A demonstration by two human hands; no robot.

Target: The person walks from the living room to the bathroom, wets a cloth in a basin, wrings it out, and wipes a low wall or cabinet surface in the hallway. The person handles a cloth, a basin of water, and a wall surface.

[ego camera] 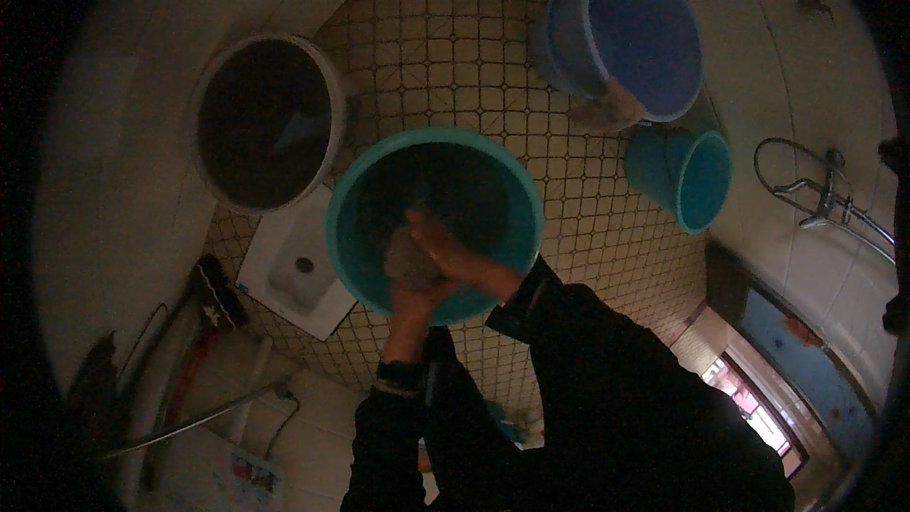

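Over a round teal plastic basin (435, 136) on the tiled floor, both my hands are together. My left hand (419, 299) is below a greyish-beige cloth-like bundle (410, 259) and holds it. Fingers of my right hand (462, 256) lie along the upper right side of the bundle, pressed against it. The inside of the basin is dark, so its contents cannot be made out.
A large round tub (263, 124) with dark contents is at the left, by a white squat toilet (295, 267). At the upper right a blue tub (643, 35) has a beige cloth (611, 110) on its rim, near a teal bucket (700, 181). A shower mixer tap (817, 199) is on the right wall.
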